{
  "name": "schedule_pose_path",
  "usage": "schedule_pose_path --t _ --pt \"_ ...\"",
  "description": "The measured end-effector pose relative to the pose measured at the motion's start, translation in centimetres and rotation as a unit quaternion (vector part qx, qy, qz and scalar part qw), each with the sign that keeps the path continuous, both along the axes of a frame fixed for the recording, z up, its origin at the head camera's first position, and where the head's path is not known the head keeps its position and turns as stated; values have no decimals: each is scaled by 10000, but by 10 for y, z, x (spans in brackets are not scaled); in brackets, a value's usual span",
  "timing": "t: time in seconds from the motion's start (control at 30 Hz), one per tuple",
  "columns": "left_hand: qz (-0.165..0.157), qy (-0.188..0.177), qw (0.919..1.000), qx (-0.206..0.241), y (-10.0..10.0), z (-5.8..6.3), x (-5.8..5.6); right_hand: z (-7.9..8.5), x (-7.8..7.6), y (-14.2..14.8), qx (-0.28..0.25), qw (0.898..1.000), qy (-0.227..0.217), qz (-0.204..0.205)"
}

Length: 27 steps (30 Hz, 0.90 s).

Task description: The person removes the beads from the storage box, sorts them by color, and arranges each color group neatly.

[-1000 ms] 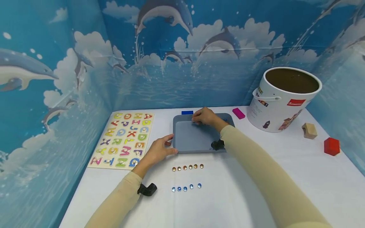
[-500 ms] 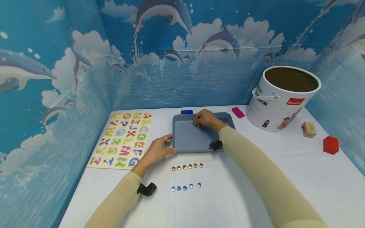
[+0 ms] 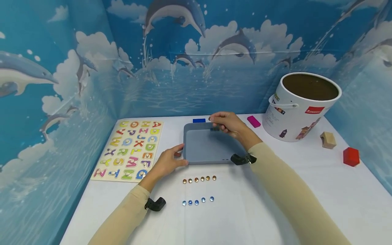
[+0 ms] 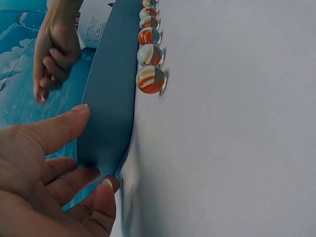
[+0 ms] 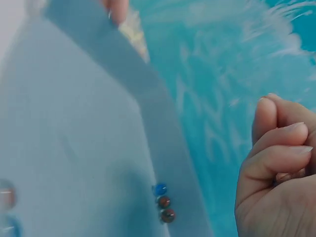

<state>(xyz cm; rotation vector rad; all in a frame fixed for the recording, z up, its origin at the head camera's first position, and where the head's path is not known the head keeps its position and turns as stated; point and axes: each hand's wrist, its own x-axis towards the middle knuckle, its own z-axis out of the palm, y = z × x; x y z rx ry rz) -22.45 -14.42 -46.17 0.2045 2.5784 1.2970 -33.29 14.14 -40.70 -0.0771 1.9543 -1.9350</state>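
Grey tray (image 3: 202, 146): marbles (image 5: 164, 201) along one inside wall. Right hand (image 3: 229, 123) curled above its far rim, seemingly pinching a marble (image 3: 209, 118); loose pinch could drop it outside. Left hand (image 3: 166, 164) relaxed against tray's left end; a shove could roll the orange row (image 3: 202, 179), just nearside

A white-covered desk (image 3: 239, 217) is enclosed at the back and on both sides by blue curtains (image 3: 177, 102), on which leaping dolphins (image 3: 193, 14), white clouds (image 3: 229, 33) and rippled water (image 3: 147, 97) are printed. Soft shadows (image 3: 261, 200) are cast across the desk's pale surface.
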Motion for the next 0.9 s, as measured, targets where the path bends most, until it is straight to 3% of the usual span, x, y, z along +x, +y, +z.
schedule_pose_path --t 0.1,0.2,0.27,0.47,0.7,0.9 --pt "-1 28 10000 28 0 0 0 4 26 14 -837 9962 -148 -179" --pt "37 58 10000 42 -1 0 0 0 57 27 -1219 9920 -201 -248" --pt "57 66 9999 61 -1 -1 1 -8 80 35 -1092 9938 -143 -173" --pt "63 138 9998 139 -2 -6 1 -42 136 47 216 9993 -5 316" --pt "98 286 9994 174 -3 -5 2 -60 154 34 1327 9868 266 889" --pt "80 375 9993 14 -1 -3 -1 -64 157 26 2225 9677 803 867"
